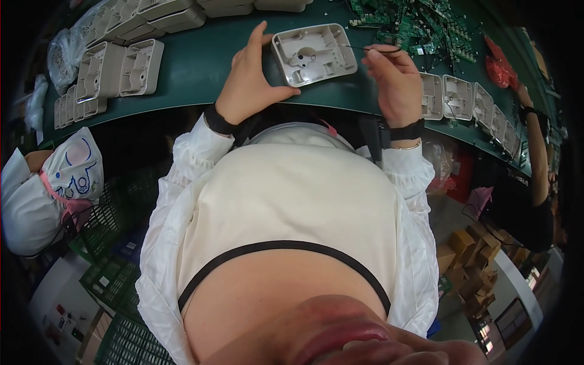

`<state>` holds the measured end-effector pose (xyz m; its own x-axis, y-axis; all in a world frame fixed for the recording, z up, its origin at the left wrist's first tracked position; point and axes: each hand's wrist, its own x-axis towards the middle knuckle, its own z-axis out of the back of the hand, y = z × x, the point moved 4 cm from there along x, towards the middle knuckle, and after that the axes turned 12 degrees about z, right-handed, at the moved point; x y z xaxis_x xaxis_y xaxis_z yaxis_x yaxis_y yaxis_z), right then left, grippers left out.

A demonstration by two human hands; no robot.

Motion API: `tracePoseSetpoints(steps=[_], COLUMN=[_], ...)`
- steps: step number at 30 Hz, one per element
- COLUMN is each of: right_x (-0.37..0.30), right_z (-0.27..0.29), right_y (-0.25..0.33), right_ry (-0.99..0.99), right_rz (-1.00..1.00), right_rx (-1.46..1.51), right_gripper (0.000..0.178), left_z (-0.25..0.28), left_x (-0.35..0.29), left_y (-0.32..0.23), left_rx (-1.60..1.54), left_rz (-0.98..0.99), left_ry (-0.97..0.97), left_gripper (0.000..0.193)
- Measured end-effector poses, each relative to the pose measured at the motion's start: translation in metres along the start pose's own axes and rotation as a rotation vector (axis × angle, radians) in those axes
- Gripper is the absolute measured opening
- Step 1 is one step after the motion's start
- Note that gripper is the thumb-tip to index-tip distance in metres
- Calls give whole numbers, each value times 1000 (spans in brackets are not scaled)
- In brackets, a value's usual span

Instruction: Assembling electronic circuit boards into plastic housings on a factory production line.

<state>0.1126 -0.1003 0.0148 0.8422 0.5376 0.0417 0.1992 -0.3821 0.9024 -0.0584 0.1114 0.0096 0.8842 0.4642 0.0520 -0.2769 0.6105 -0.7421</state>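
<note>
A light-grey plastic housing (314, 56) lies open side up on the green table, with ribs, posts and a round hole inside. My left hand (248, 82) is spread around the housing's left end, its thumb at the near edge and its fingers by the far left corner. On the other side, my right hand (398, 79) pinches a thin black wire (364, 48) between thumb and index finger. The wire runs left to the housing's right wall. Whether its far end is fixed there is too small to tell.
Stacked grey housings (125, 70) stand at the left, and a row of them (457, 97) lines the table's right edge. A heap of green circuit boards (426, 30) lies at the far right. Another person's arm (538, 152) reaches toward a red plastic bag (499, 67).
</note>
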Motion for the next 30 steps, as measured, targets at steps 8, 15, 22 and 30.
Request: tracePoseSetpoints(steps=[8, 15, 22, 30], right_x=[-14, -16, -22, -22], right_z=[-29, -39, -49, -63], right_y=[-15, -21, -7, -12], right_ry=[161, 209, 247, 415], right_rz=[142, 264, 546, 630], right_rx=[-386, -631, -862, -949], right_gripper=[18, 12, 13, 9], left_z=[-4, -10, -11, -14], left_x=[-5, -6, -8, -8], left_y=[-19, -21, -25, -29], left_rx=[11, -84, -113, -273], left_rz=[-58, -66, -111, -129], left_ry=[-75, -31, -35, 1], left_gripper=[109, 108, 106, 102])
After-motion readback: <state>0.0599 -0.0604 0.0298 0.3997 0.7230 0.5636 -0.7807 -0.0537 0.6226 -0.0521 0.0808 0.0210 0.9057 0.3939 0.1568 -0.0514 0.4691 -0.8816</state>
